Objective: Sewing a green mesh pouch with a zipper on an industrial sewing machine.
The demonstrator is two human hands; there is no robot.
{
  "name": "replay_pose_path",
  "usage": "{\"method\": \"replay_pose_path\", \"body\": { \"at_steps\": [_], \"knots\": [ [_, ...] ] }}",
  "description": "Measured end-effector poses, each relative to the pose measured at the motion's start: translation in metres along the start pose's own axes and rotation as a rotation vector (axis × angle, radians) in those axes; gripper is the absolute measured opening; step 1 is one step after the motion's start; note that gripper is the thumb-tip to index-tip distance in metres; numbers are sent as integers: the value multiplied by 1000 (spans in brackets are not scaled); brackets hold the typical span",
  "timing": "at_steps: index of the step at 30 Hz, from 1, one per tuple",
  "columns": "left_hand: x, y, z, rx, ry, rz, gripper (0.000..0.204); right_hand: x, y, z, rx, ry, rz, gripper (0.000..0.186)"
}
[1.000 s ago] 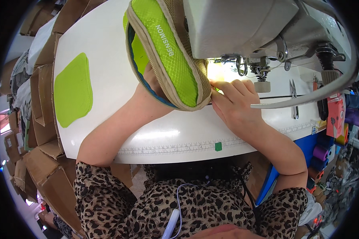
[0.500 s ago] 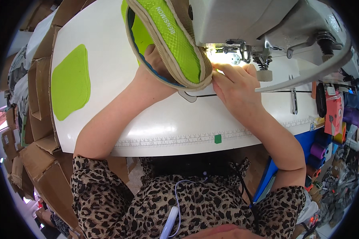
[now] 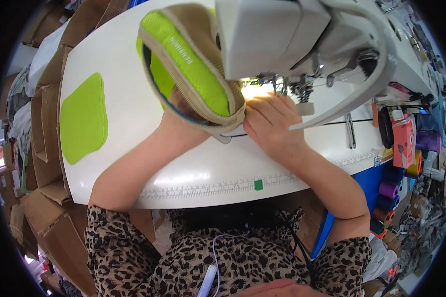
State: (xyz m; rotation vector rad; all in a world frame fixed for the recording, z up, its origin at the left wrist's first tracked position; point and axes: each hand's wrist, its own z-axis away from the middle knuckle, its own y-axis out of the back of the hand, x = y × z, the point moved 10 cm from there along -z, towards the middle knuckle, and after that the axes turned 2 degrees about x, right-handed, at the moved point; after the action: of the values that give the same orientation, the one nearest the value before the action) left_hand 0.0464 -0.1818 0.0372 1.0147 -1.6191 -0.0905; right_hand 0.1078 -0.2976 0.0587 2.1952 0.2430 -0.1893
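A lime-green and beige zip pouch [image 3: 195, 67] with its zip open stands tilted against the sewing machine [image 3: 265, 37]. My left hand [image 3: 179, 115] reaches into its opening; the fingers are hidden inside. On the near right end of the pouch, my right hand [image 3: 273, 123] is closed, its fingers bent and pressed together at the edge under the lit needle area. The exact spot of the pinch is washed out by the lamp's glare. Flat lime-green fabric pieces [image 3: 84, 119] lie stacked on the white table [image 3: 134, 143] at the left.
A printed ruler strip [image 3: 208, 187] with a green patch [image 3: 258, 184] runs along the table's front edge. Thread snips [image 3: 351, 131] lie on the right. A grey curved arm [image 3: 342, 116] hangs beside my right hand. Cardboard boxes [image 3: 49, 218] line the left; thread spools [image 3: 389, 189] stand at right.
The whole view has shifted, so the table and machine sit lower and further left. The pouch leans a little differently against the machine, and both hands remain at it.
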Motion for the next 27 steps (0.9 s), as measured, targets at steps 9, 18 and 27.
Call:
{"method": "replay_pose_path", "body": {
  "at_steps": [9, 18, 27],
  "knots": [
    [-8, -9, 14, -271, -11, -231, 43, -4, -7, 5, -116, -41, -37, 27],
    [-10, -18, 7, -314, -96, -360, 42, 13, -3, 9, -171, -129, -61, 28],
    [-16, -12, 4, -279, -59, -212, 43, 10, -9, 9, -155, -124, -44, 26]
  ]
}}
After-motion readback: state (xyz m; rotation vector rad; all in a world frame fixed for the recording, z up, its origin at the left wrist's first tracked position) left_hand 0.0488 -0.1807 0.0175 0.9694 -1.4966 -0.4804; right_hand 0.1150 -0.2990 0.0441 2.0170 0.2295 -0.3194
